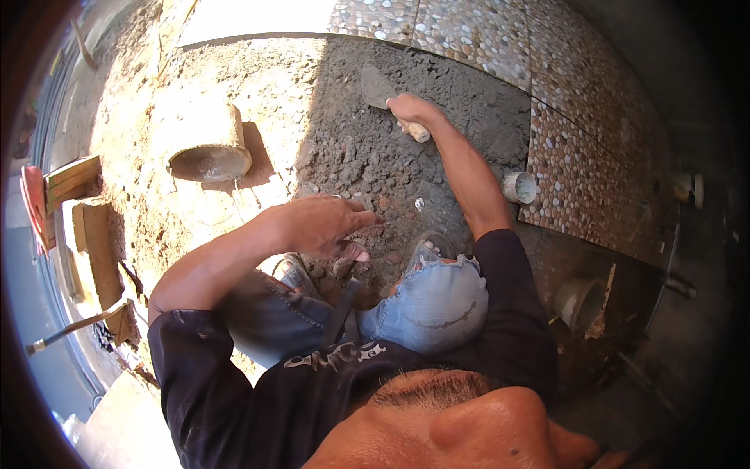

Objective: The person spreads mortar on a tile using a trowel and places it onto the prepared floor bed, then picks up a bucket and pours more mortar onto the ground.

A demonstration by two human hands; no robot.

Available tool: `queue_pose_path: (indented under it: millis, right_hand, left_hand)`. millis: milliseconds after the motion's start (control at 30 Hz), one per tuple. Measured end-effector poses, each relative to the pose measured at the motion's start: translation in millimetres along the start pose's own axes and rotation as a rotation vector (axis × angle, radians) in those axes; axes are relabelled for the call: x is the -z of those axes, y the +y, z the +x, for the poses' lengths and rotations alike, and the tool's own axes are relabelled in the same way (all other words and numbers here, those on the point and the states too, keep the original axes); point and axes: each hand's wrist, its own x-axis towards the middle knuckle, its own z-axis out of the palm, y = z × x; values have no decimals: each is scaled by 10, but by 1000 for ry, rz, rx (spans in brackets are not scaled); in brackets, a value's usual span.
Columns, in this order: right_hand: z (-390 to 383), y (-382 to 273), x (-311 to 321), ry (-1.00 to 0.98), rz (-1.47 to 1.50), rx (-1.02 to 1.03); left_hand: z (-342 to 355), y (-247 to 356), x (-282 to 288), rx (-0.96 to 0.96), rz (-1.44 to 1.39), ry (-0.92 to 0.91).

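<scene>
My right hand (414, 111) is closed round the wooden handle of a pointed trowel (376, 87). The trowel's blade rests on or just above a bed of wet grey mortar (484, 105), pointing away and to the left. Beyond the mortar and to its right lie pebble-patterned tiles (473, 39). My left hand (322, 224) hangs over the rough mortar in front of my knees, palm down. Its fingers are stretched out and nothing shows in them. I squat with my sandalled feet on the lumpy ground.
A round bucket-like container (207, 141) lies on its side in the sunlit soil at left. A small white cup (519, 187) stands against the right tiles, with another container (580, 303) in shade nearer. Wooden blocks (90, 242) and a rod-like tool (78, 328) lie far left.
</scene>
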Motion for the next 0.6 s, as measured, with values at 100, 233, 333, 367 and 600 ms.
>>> queue_pose_path:
  millis: [100, 233, 333, 367, 600]
  right_hand:
    - [-380, 77, 222, 177, -84, 39]
    - [-691, 582, 803, 539, -496, -213]
    - [-705, 613, 1068, 537, -680, -210]
    - [-621, 638, 1138, 499, -721, -184]
    - [-665, -11, 1069, 439, -748, -68]
  left_hand:
    - [-154, 7, -14, 20, -4, 28]
    - [-202, 7, 3, -8, -54, 0]
    - [-165, 2, -8, -32, -41, -21]
    - [-146, -5, -10, -54, -29, -21]
    - [-205, 25, 3, -28, -35, -25]
